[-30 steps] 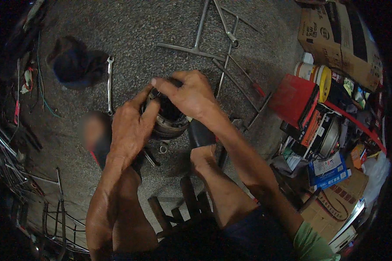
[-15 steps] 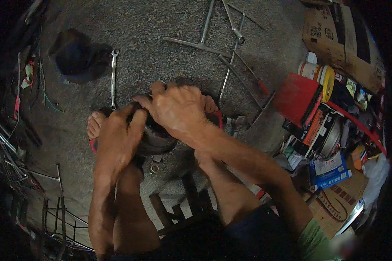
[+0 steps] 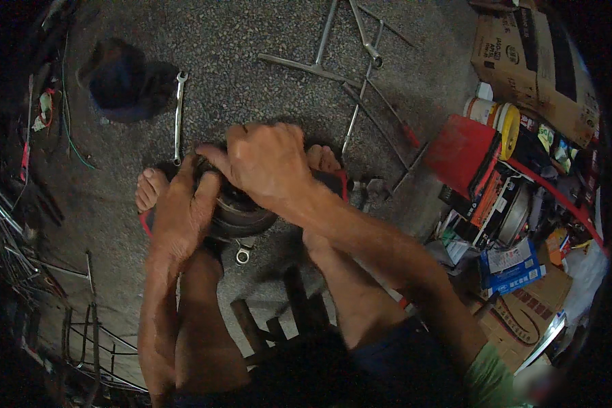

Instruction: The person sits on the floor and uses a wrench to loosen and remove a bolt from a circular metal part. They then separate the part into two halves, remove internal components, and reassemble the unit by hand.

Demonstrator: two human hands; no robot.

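A round, dark metal part (image 3: 245,223), shaped like a drum or hub, sits on the ground between my feet. My left hand (image 3: 183,214) grips its left side, thumb and fingers bent over the rim. Over its far side my right hand (image 3: 268,160) is curled closed, thumb stretched left toward the left fingertips. Whatever lies under the right fingers is hidden by the hand. Just beyond the left hand lies a silver combination wrench (image 3: 179,119). The ring end of another wrench (image 3: 243,256) shows at the part's near side.
T-handled metal tools (image 3: 316,69) and a red-handled screwdriver (image 3: 409,134) lie on the gravelly floor ahead. A dark cap-like bundle (image 3: 119,81) lies far left. Boxes and a red case (image 3: 459,153) crowd the right; metal racks (image 3: 92,333) stand left. A dark wooden stool (image 3: 248,326) is beneath me.
My right hand has shifted slightly left and its fingers have curled tighter. More of the round part's inside shows, and the near wrench's ring end is seen more fully.
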